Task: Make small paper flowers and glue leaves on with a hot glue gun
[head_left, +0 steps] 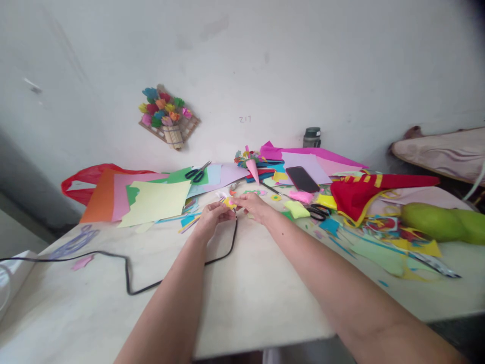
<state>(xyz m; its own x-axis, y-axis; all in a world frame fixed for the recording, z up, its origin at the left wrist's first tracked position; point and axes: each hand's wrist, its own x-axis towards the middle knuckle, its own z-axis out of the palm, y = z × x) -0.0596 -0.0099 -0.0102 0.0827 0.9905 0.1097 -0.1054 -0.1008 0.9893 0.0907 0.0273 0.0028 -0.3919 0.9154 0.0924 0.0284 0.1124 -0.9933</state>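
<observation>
My left hand [212, 218] and my right hand [255, 206] meet over the middle of the table. Between their fingertips is a small yellow paper flower [230, 203] with a pink spot at its centre. Both hands are closed in a pinch on it, thumbs and forefingers together. A black cable [232, 242] runs up to just below the flower; what it ends in is hidden by my hands. Behind my fingers sits a small white and grey object [223, 194], too blurred to name. Thin paper strips [189, 223] lie left of my left hand.
Coloured sheets [159, 202] and scissors [197, 173] lie at the back left. A pink paper cone [252, 171] with paper flowers, a phone [302, 179], black-handled scissors [319, 212], red cloth [352, 197] and a green object [439, 222] fill the right. A bottle [311, 137] stands by the wall.
</observation>
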